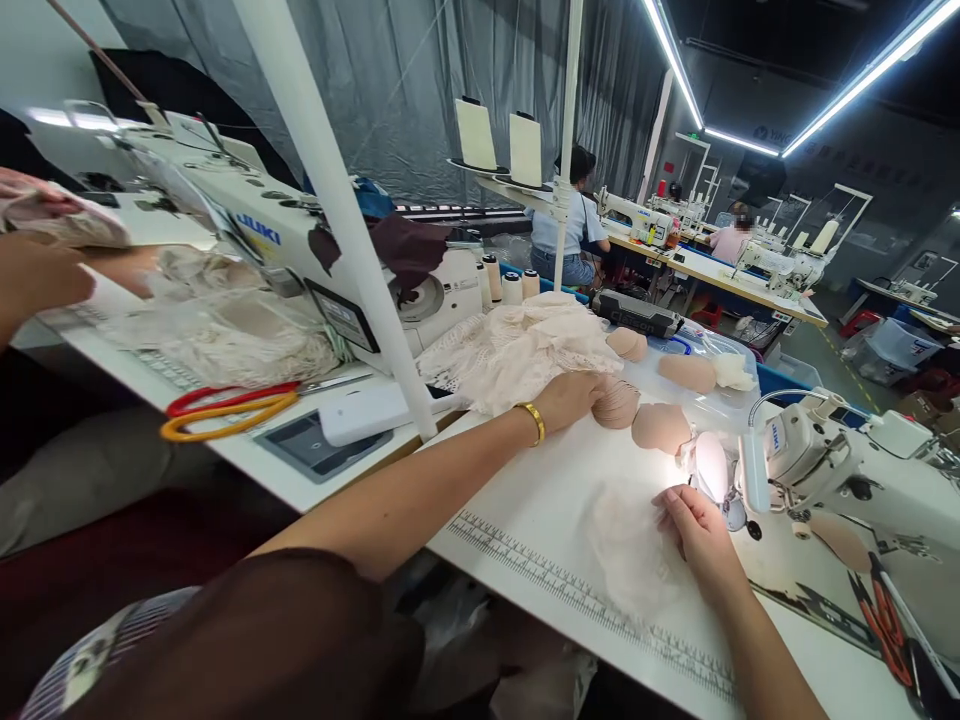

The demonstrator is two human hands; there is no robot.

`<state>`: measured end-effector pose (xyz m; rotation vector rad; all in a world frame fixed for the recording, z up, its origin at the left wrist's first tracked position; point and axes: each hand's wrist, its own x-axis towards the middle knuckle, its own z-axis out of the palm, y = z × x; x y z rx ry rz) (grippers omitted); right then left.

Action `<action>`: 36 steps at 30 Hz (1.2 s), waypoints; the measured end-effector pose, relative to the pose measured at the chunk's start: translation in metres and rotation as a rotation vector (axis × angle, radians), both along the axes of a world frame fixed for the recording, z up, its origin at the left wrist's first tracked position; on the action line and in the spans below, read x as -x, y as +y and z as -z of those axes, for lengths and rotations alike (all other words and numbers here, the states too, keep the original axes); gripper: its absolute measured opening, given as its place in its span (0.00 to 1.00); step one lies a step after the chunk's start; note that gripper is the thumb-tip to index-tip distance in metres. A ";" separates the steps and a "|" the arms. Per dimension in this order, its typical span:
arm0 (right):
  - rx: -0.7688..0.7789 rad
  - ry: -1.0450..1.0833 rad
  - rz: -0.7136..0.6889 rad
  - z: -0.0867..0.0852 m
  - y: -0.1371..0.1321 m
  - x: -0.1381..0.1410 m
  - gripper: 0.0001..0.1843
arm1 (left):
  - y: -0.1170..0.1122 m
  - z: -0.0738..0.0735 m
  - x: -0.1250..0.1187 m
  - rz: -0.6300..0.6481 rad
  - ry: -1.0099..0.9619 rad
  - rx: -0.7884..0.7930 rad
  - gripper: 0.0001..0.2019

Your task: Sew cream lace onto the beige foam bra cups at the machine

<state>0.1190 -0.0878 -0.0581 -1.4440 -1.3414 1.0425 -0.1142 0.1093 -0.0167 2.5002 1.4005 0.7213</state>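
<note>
My left hand (571, 400), with a gold bracelet at its wrist, reaches across the table to a stack of beige bra cups (616, 403). Its fingers are closed at the stack's near edge; the fingertips are partly hidden. A piece of sheer white fabric (626, 550) lies in front of me, blurred, and my right hand (694, 522) pinches its upper right edge between thumb and fingers. Between the hands rests a single beige cup (660, 428). Beside the sewing machine (806, 450), a pale cup with fabric (709, 466) sits under a bright lamp.
Cream lace (525, 345) is heaped behind my left hand. A clear plastic tray (739, 395) holds more cups. Orange-handled scissors (881, 620) lie at right. A white pole (337, 210) rises at left, beyond it another person's hand (45, 275) and red and yellow-handled scissors (232, 408).
</note>
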 end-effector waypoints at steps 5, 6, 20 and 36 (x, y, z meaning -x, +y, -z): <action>0.040 0.075 0.013 -0.001 0.003 0.003 0.26 | 0.005 0.000 -0.003 -0.068 -0.034 -0.013 0.10; 0.046 0.086 0.012 -0.001 0.003 0.003 0.26 | 0.004 -0.005 -0.003 -0.089 -0.060 -0.025 0.11; 0.005 0.140 -0.053 -0.003 0.002 0.001 0.33 | -0.130 -0.010 -0.001 0.227 -0.261 0.501 0.09; -0.671 -0.594 0.090 -0.038 -0.050 -0.001 0.07 | -0.108 -0.027 -0.024 0.706 -0.063 -0.049 0.06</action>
